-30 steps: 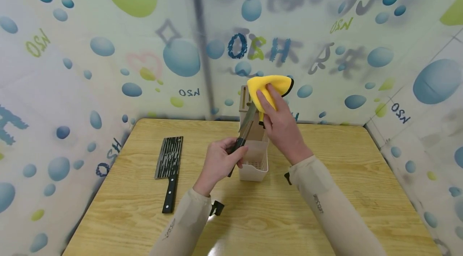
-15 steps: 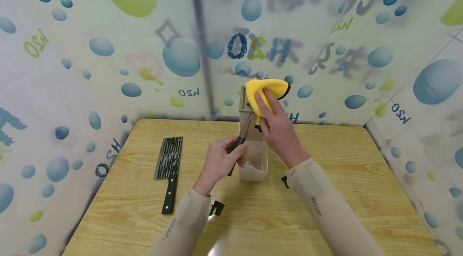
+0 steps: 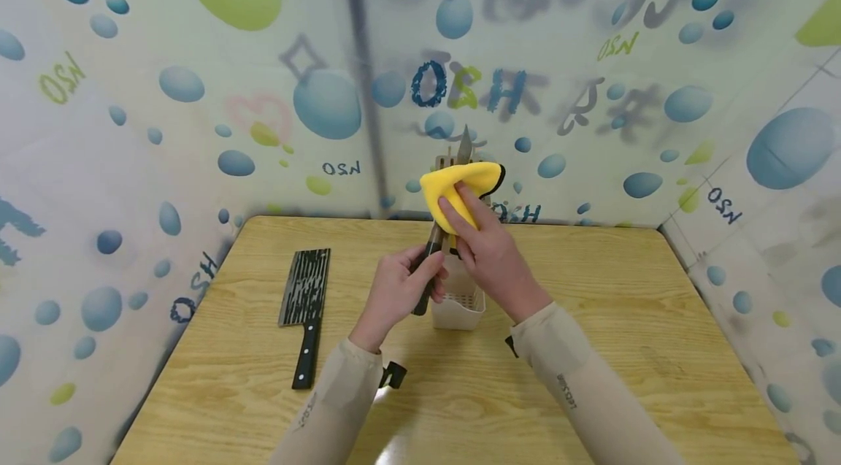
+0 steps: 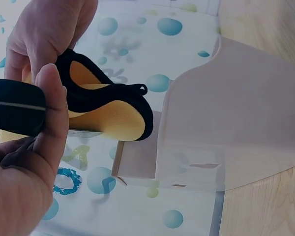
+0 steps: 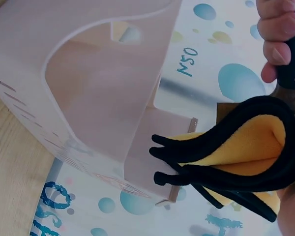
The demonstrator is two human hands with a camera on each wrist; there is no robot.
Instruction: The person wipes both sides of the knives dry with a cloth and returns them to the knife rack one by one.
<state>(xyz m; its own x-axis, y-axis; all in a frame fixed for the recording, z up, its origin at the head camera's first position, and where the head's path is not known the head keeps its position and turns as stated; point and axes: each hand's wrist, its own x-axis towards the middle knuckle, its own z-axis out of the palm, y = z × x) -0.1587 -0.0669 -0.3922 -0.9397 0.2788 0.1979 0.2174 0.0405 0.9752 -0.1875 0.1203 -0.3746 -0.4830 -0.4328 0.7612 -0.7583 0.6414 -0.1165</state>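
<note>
Left hand (image 3: 401, 290) grips knife handle (image 3: 431, 250), right hand (image 3: 494, 252) pinches yellow cloth (image 3: 450, 186) against the blade (image 3: 465, 147); should cloth slip, that hand could get nicked.

A loose beige fabric sleeve (image 3: 328, 399) covers the left arm to the wrist, leaving the left grip (image 3: 397, 290) bare. A matching beige fabric sleeve (image 3: 585, 385) ends at the bare right grip (image 3: 496, 258). Small dark lettering, hard to read, runs along each forearm. A black, notched angular piece (image 3: 394, 375) juts from the left cuff's inner side; a smaller black piece (image 3: 511, 346) shows beside the right cuff.
</note>
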